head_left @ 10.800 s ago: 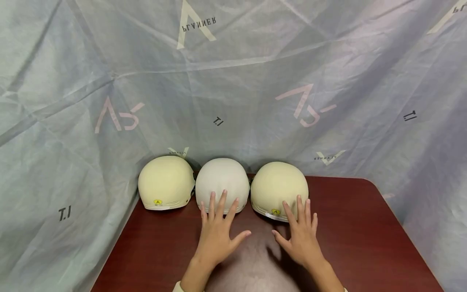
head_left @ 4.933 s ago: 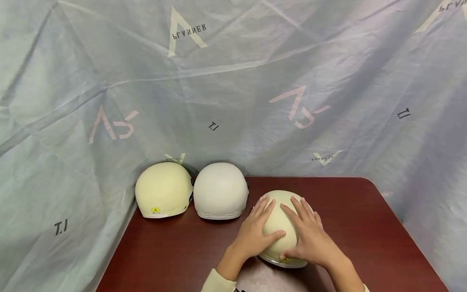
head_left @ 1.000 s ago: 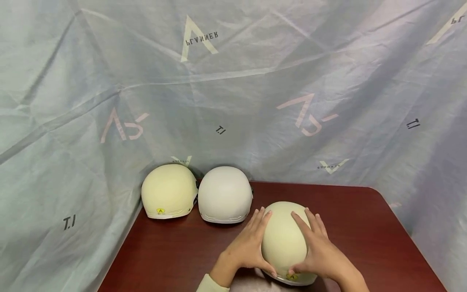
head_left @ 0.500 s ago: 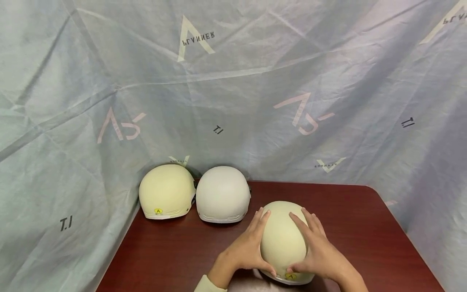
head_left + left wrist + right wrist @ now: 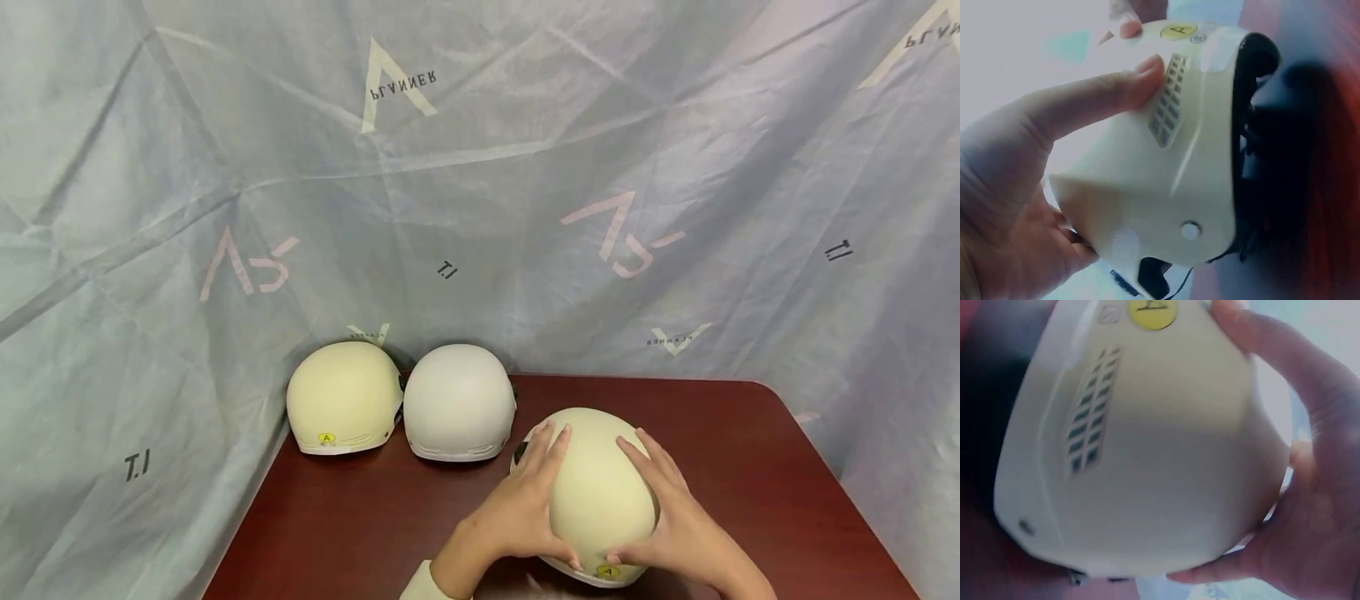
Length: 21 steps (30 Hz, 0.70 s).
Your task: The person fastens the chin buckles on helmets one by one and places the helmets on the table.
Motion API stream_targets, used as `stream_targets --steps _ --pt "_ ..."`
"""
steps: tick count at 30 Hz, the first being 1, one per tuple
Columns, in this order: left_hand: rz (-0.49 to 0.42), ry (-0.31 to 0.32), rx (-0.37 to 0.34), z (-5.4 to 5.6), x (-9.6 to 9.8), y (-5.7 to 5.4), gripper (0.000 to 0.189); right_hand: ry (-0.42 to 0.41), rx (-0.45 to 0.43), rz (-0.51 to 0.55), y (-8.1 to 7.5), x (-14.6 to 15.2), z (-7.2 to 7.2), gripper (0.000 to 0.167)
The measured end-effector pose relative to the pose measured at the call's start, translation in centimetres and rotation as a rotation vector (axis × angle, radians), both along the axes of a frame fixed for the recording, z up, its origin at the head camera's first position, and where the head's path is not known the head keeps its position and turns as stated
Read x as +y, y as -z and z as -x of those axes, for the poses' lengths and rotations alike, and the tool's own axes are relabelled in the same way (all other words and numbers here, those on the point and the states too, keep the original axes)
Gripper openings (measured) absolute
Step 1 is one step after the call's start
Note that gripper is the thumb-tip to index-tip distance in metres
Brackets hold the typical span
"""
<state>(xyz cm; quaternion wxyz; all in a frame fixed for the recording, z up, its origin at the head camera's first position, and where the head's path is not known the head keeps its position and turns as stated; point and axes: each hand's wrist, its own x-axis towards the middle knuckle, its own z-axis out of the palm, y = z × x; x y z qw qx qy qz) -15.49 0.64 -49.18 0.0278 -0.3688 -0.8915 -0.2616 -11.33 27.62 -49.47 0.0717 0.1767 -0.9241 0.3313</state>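
A cream helmet (image 5: 600,492) is between both hands near the front of the table, crown upward. My left hand (image 5: 517,512) grips its left side, thumb along the front and fingers over the side. From the right, my right hand (image 5: 678,521) holds it the same way, the two thumbs close together above a yellow "A" sticker (image 5: 609,572). In the left wrist view, a vent grille (image 5: 1169,103) lies beside the left thumb, and the helmet's dark underside faces the tabletop across a shadowed gap. The right wrist view shows a matching grille (image 5: 1094,412).
Two more helmets stand side by side at the back left of the dark red table (image 5: 720,467): a cream one (image 5: 345,396) with a yellow sticker and a white one (image 5: 459,404). A grey printed cloth (image 5: 480,208) hangs behind and around the table.
Earlier, both hands were spread before the row. The right-hand cream helmet has since come out of the row toward the front, gripped by both hands. Just now it has turned slightly, exposing a dark part at left.
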Motion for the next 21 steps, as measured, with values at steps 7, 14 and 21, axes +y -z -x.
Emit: stream_targets --steps 7,14,21 --pt "0.015 0.026 0.03 -0.5 0.3 -1.3 0.16 -0.002 0.025 0.051 0.8 1.5 -0.3 0.141" --pt "0.024 0.001 0.105 -0.8 0.6 -1.3 0.155 -0.01 0.047 0.094 1.3 2.1 -0.6 0.144" --pt "-0.039 0.024 0.014 -1.0 0.8 -1.0 0.15 -0.033 0.048 0.124 1.5 2.4 -0.8 0.144"
